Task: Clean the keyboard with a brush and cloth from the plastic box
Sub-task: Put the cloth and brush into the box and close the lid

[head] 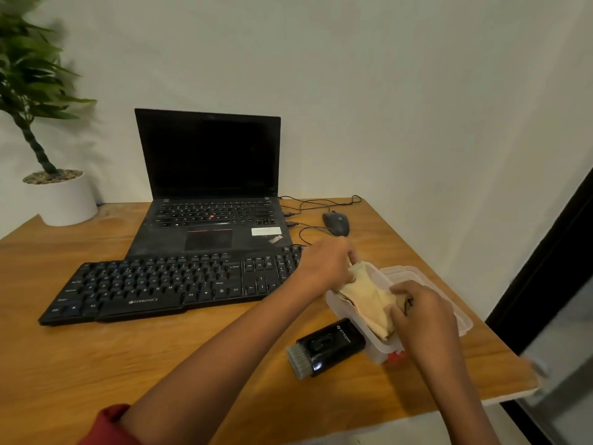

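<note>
Pulling beige folded cloth from clear plastic box, both hands gripping it; black brush already out, black keyboard uncleaned.

1. A plain pale wall stands beyond the grip.
2. A wooden table spreads under it.
3. A dark door frame rises to its right.

One keyboard, one laptop, one mouse, one cloth, one box, one lid, one brush, one plant, two hands.
</note>
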